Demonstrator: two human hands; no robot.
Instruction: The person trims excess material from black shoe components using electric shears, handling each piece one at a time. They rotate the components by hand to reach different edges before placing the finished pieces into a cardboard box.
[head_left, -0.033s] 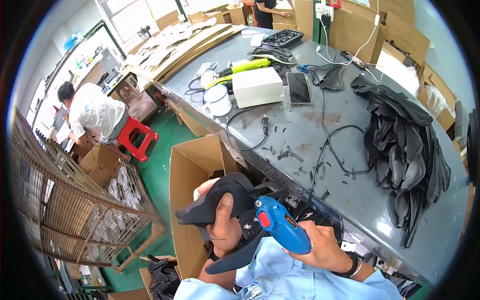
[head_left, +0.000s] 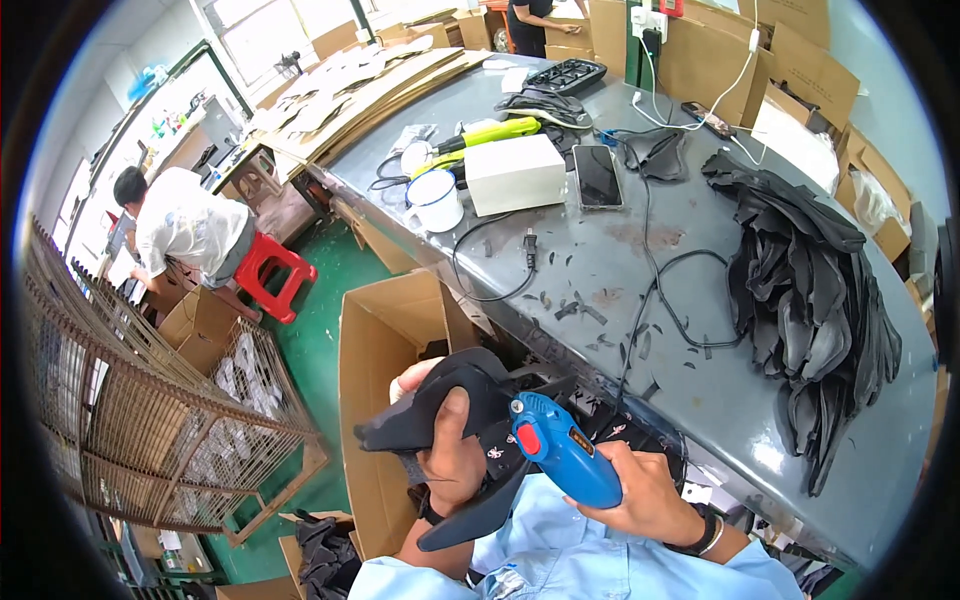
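Note:
My left hand (head_left: 455, 455) is closed on a curved black padded fabric piece (head_left: 472, 385), with the thumb pressed flat over its face. More of the black piece hangs below the wrist. In my right hand (head_left: 650, 495) is a blue handheld power tool (head_left: 575, 455) with a red button. The tool's head meets or nearly meets the right edge of the black piece; the exact contact is hidden. Beneath the tool, dark material with small pale prints shows. An open cardboard box (head_left: 365, 330) stands just beyond my left hand.
The grey table (head_left: 690, 400) bears a heap of black pieces (head_left: 800, 290), dark scraps, a looped black cable, a white box (head_left: 515, 175), a mug (head_left: 434, 200) and a phone (head_left: 598, 177). Left are a wire cage (head_left: 170, 430) and a person beside a red stool (head_left: 272, 275).
My left hand and the black piece have shifted very slightly to the right. The blue tool and my right hand look unmoved.

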